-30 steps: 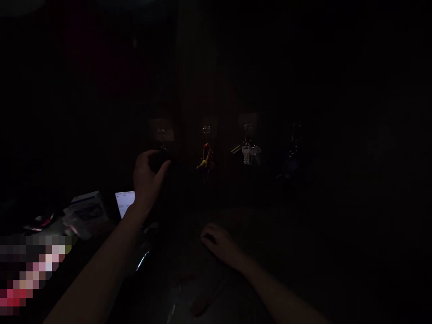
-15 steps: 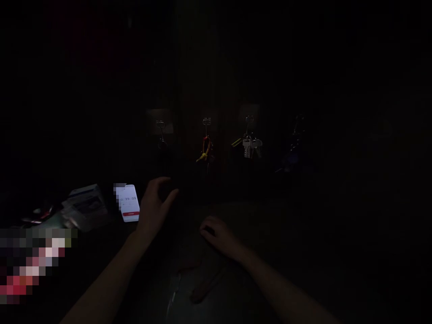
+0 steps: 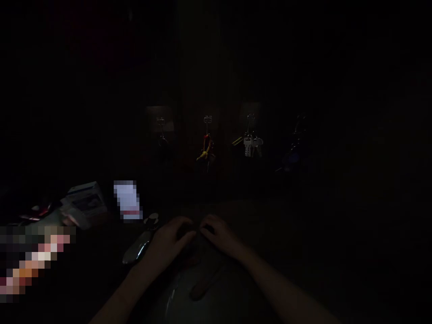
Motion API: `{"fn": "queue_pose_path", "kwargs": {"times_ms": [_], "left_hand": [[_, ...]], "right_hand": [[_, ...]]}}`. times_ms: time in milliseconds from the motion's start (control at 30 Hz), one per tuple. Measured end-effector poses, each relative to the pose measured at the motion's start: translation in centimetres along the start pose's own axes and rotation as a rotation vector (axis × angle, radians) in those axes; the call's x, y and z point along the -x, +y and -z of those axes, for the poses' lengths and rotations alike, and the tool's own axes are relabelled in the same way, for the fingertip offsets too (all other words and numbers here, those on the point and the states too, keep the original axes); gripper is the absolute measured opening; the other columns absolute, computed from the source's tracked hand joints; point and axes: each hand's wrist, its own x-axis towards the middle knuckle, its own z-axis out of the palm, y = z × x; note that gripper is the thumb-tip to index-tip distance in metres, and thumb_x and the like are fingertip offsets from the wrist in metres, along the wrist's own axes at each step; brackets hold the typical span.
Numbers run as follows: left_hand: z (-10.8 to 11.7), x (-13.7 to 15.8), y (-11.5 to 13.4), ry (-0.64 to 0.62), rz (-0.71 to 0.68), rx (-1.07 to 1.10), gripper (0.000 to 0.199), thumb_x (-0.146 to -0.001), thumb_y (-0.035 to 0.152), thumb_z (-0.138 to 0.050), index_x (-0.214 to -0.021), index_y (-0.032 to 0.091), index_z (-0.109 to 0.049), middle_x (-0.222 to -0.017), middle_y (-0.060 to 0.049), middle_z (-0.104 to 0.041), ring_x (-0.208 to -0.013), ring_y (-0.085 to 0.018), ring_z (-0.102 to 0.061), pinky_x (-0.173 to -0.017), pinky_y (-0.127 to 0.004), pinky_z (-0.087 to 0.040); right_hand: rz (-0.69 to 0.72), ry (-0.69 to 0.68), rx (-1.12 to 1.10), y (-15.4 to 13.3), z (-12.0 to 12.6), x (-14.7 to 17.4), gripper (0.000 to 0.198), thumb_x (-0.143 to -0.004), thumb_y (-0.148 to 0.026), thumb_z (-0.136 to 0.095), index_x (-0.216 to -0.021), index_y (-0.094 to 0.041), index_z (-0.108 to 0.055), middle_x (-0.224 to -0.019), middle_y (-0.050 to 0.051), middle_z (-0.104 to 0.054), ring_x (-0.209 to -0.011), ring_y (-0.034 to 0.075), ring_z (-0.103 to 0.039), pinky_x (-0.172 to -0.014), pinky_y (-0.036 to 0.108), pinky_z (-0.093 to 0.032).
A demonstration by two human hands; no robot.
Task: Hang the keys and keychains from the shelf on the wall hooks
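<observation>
Low in the dark view, my left hand (image 3: pixel 170 238) is close to my right hand, its thumb and fingers curved but apart, with nothing visible between them. My right hand (image 3: pixel 221 234) is curled above the table, thumb tip close to the fingertips. Whatever it may hold is lost in shadow. Beside my left wrist lies a shiny, rounded, mouse-like object (image 3: pixel 137 248), with a small pale round item (image 3: pixel 151 219) just beyond. Nearer to me, a dark reddish elongated object (image 3: pixel 201 288) and a thin glinting strip (image 3: pixel 171 299) lie on the tabletop (image 3: pixel 184 310).
At the back hang keys (image 3: pixel 249 146) on a hook, a yellow-and-red cord loop (image 3: pixel 205 148), a dark ring-like item (image 3: pixel 163 143) and a bluish bunch (image 3: pixel 292 157). A lit phone (image 3: pixel 128 200) and a box (image 3: pixel 87 200) stand at the left.
My left hand has moved right and towards me, from beside the phone to near my right hand, uncovering the shiny rounded object. My right hand stays in about the same place.
</observation>
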Motion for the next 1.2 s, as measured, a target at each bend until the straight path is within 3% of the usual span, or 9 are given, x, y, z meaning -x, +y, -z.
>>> {"fn": "queue_pose_path", "kwargs": {"times_ms": [167,367,633,767,1000,1200], "left_hand": [[-0.5,0.8,-0.1,-0.3,0.002,-0.059,0.021,-0.068,0.04,-0.063,-0.085,0.027,-0.064,-0.083,0.003,-0.067,-0.074,-0.018,-0.061,-0.06,-0.023,-0.04],[-1.4,0.9,-0.8,-0.348,-0.018,-0.094,0.016,-0.077,0.028,-0.051,-0.086,0.024,-0.063,-0.084,0.001,-0.067,-0.076,-0.017,-0.061,-0.064,-0.023,-0.038],[-1.8,0.2,-1.5,-0.243,0.047,0.108,0.019,-0.08,0.033,-0.047,-0.084,0.022,-0.062,-0.079,0.002,-0.066,-0.075,-0.016,-0.06,-0.067,-0.024,-0.041],[-1.9,-0.2,-1.7,-0.116,0.102,0.239,0.019,-0.078,0.035,-0.049,-0.08,0.021,-0.062,-0.075,0.001,-0.065,-0.074,-0.017,-0.059,-0.068,-0.025,-0.043],[-2.0,-0.5,-1.6,0.041,0.239,0.512,0.021,-0.075,0.039,-0.055,-0.078,0.019,-0.059,-0.068,0.0,-0.064,-0.067,-0.017,-0.061,-0.061,-0.028,-0.049],[-2.0,-0.7,-1.6,0.142,0.307,0.607,0.023,-0.07,0.042,-0.059,-0.074,0.019,-0.059,-0.07,0.001,-0.064,-0.07,-0.018,-0.064,-0.061,-0.029,-0.053]], "right_hand": [[0.012,0.001,0.019,0.2,-0.1,0.0,0.011,-0.082,-0.011,-0.052,-0.08,-0.018,-0.06,-0.086,0.003,-0.059,-0.085,0.015,-0.055,-0.077,0.027,-0.043],[0.015,-0.001,0.015,0.3,-0.2,-0.1,0.009,-0.082,-0.013,-0.052,-0.079,-0.018,-0.06,-0.087,0.003,-0.059,-0.087,0.015,-0.055,-0.079,0.028,-0.042],[-0.053,0.018,-0.088,-0.1,0.1,-0.2,0.01,-0.083,-0.016,-0.052,-0.08,-0.019,-0.06,-0.085,0.002,-0.061,-0.084,0.015,-0.057,-0.078,0.027,-0.043],[-0.105,0.015,-0.153,-0.3,0.2,-0.2,0.01,-0.083,-0.02,-0.051,-0.084,-0.02,-0.061,-0.087,0.002,-0.065,-0.085,0.015,-0.06,-0.078,0.028,-0.045],[-0.19,0.074,-0.292,-1.5,0.5,0.0,0.019,-0.084,-0.03,-0.051,-0.099,-0.022,-0.059,-0.102,0.003,-0.066,-0.1,0.019,-0.059,-0.087,0.033,-0.044],[-0.199,0.013,-0.436,-2.9,0.5,0.3,0.025,-0.085,-0.032,-0.051,-0.107,-0.023,-0.054,-0.095,0.002,-0.067,-0.092,0.017,-0.062,-0.085,0.033,-0.046]]}}
